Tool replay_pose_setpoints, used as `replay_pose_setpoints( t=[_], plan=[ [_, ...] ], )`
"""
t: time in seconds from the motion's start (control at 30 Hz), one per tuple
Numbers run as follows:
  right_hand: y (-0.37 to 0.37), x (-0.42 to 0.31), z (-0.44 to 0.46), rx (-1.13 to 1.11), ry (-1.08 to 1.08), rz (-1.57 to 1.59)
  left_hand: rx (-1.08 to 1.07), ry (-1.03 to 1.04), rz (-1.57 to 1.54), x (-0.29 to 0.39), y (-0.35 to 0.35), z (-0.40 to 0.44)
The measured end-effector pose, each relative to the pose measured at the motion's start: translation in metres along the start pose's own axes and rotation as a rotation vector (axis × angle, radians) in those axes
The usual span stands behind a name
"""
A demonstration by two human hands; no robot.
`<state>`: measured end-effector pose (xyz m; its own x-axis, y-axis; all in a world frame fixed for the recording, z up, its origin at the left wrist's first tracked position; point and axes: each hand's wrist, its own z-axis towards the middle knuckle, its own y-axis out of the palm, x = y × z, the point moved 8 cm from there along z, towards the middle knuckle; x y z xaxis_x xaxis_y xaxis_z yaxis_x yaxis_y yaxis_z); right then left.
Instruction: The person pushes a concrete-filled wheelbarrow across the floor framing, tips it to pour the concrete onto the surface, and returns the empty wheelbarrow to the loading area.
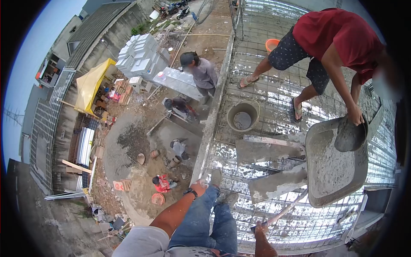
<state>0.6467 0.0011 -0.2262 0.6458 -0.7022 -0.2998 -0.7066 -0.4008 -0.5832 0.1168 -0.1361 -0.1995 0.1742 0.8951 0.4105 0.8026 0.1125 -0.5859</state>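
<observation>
A: What's the largest thing around you?

B: The deck (310,225) beneath you: a grid of thin bars over glossy, ribbed sheeting, smeared with grey. A long, rough concrete ledge (209,128) edges it.

A: And facing you?

B: A co-worker (338,34) in a soft red shirt and speckled dark shorts, bent low over your wheelbarrow (327,198). That sits on the deck, ahead of you and to your right; its tray is a rounded oblong, the walls dull grey, with lumpy, wet-looking mix inside.

A: Anything between you two?

B: Two flat, flared grey pieces (272,150), crusted and blotchy, beside the tray. Past them stands a round bucket (234,112) with grey mix at the bottom. The co-worker tips a dark, rounded bowl (351,135) over the tray's far side.

A: What about your grip?

B: Your right hand (260,229) is wrapped around the dark end of a slim, pale, scuffed handle (284,210) running to the tray. Your left hand (198,188) is by your jeans (205,201), at the knee; you can't tell from here whether its fingers are curled or spread.
</observation>
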Motion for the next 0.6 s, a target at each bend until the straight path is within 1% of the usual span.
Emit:
replay_pose_setpoints(
  t=[0.03, 0.07, 0.13, 0.17, 0.23, 0.27, 0.33, 0.37, 0.47, 0.5, 0.53, 0.6],
  plan=[
    [0.001, 0.019, 0.033, 0.115, -0.032, -0.317, -0.015, -0.003, 0.038, 0.028, -0.014, -0.009],
    [-0.005, 0.007, 0.012, 0.138, 0.003, -0.274, -0.036, -0.008, 0.078, 0.054, -0.024, -0.021],
    [-0.002, 0.004, -0.002, 0.176, -0.132, 0.293, -0.060, -0.026, 0.121, 0.090, -0.028, -0.031],
    [-0.001, 0.005, -0.003, 0.213, -0.142, 0.296, -0.063, -0.025, 0.145, 0.102, -0.023, -0.030],
    [0.002, 0.009, 0.008, 0.282, -0.178, 0.300, -0.075, 0.091, 0.034, 0.093, 0.020, -0.003],
    [0.006, 0.010, 0.006, 0.241, -0.138, 0.414, -0.078, 0.146, -0.027, 0.090, 0.037, 0.007],
    [0.009, -0.004, -0.009, 0.159, -0.064, 0.636, -0.126, 0.163, 0.073, 0.098, 0.064, 0.011],
    [0.012, -0.009, -0.019, 0.070, 0.094, 0.594, -0.148, 0.170, 0.099, 0.104, 0.071, 0.010],
    [0.000, -0.030, -0.039, 0.106, 0.119, 0.465, -0.208, 0.183, 0.140, 0.126, 0.080, -0.004],
    [0.006, -0.022, -0.025, 0.074, 0.068, 0.542, -0.189, 0.201, 0.105, 0.127, 0.080, -0.008],
    [0.006, -0.020, -0.024, 0.043, 0.094, 0.515, -0.192, 0.203, 0.112, 0.128, 0.078, -0.011],
    [0.005, -0.015, -0.021, 0.074, 0.138, 0.458, -0.202, 0.202, 0.130, 0.122, 0.074, -0.017]
  ],
)
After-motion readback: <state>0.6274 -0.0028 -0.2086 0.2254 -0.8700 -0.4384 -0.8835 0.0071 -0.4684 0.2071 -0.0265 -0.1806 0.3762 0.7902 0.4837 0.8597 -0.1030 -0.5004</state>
